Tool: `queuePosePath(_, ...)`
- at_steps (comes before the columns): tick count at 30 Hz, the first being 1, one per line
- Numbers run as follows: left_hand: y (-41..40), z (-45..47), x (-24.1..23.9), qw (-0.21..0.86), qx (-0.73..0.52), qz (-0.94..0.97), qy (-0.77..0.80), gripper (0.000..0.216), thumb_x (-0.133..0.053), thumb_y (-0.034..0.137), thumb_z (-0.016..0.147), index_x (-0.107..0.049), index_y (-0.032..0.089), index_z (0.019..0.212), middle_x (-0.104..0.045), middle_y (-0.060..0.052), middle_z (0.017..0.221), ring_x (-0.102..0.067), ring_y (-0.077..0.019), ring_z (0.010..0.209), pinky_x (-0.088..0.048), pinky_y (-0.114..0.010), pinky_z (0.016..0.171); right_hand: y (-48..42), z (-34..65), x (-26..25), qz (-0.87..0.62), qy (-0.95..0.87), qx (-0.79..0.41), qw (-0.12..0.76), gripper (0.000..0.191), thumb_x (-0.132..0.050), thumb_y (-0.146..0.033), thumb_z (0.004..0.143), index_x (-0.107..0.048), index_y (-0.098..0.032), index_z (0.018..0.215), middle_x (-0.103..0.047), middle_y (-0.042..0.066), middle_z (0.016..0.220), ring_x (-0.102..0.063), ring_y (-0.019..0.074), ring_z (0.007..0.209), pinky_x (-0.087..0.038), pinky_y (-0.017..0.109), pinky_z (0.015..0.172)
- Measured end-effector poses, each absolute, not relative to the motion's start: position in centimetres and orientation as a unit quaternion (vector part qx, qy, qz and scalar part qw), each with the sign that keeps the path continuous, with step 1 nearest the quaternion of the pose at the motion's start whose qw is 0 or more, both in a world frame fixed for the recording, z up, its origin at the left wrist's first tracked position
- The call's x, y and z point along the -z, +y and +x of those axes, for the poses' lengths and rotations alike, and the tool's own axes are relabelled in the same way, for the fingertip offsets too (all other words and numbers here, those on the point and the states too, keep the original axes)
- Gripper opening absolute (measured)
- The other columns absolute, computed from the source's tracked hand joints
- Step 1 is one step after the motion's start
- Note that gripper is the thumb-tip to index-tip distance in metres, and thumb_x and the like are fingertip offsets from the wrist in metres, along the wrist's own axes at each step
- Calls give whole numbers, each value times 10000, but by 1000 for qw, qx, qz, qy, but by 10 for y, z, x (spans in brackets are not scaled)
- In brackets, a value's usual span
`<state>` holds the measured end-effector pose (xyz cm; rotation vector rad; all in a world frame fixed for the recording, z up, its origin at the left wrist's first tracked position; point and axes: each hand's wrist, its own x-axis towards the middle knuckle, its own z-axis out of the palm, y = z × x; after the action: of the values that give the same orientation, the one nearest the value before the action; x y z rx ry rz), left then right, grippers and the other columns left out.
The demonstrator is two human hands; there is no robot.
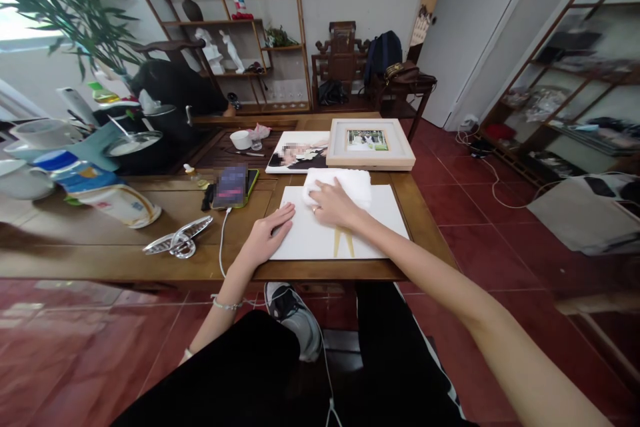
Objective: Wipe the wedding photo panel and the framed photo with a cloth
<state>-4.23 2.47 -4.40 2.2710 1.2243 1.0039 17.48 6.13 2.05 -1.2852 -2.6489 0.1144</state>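
Note:
A white rectangular board (373, 213) lies flat at the table's front edge. Two tan strips (344, 243) in an upside-down V show on its lower part. My left hand (267, 233) rests with fingers stretched out over the board's left edge. On the far part of the board, my right hand (333, 203) presses a folded white towel (353, 185), its fingers bent into the cloth. Just beyond the towel are a light wooden photo frame (370, 160) and a photo panel (313, 153), partly overlapped by the frame.
Left of the board lie a phone (233, 187) with a white charging cable (222, 247) and a silver hair claw clip (183, 240). A bottle with a blue cap (100, 187) stands farther left. The wooden table (240, 267) ends close to my knees.

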Motion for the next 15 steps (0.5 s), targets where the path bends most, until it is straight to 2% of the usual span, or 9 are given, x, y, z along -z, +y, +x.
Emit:
queuePosePath(3, 24, -42, 44, 186, -360, 805, 433, 408, -489, 398, 941, -657, 163, 1229, -583, -96, 1337, -506, -251, 1295, -361, -451, 1139, 21, 170, -16, -383, -917, -44, 103, 297, -478, -208, 871, -668, -135, 1087, -583, 214, 1321, -387, 304, 1367, -199, 633, 1094)
queuePosePath(7, 24, -42, 42, 190, -362, 802, 435, 416, -488, 403, 934, -665, 160, 1221, -584, -99, 1335, -511, -267, 1288, -373, -452, 1130, -38, 169, -16, -333, -936, -61, 99, 288, -505, -215, 845, -684, -134, 1056, -535, 217, 1381, -349, 351, 1385, -187, 686, 1079)
queuePosePath(11, 23, -41, 41, 197, -359, 800, 438, 397, -483, 403, 936, -678, 184, 1203, -584, -75, 1340, -514, -258, 1286, -377, -446, 1130, -53, 174, -22, -317, -940, -88, 92, 257, -520, -227, 839, -694, -139, 1006, -575, 213, 1338, -382, 325, 1372, -209, 632, 1103)
queuePosePath(15, 23, -41, 42, 192, -364, 799, 439, 399, -491, 406, 936, -668, 182, 1216, -595, -77, 1327, -515, -247, 1287, -368, -446, 1136, -9, 181, -23, -371, -921, -80, 89, 272, -484, -215, 864, -681, -127, 1029, -629, 228, 1251, -456, 288, 1326, -248, 561, 1104)
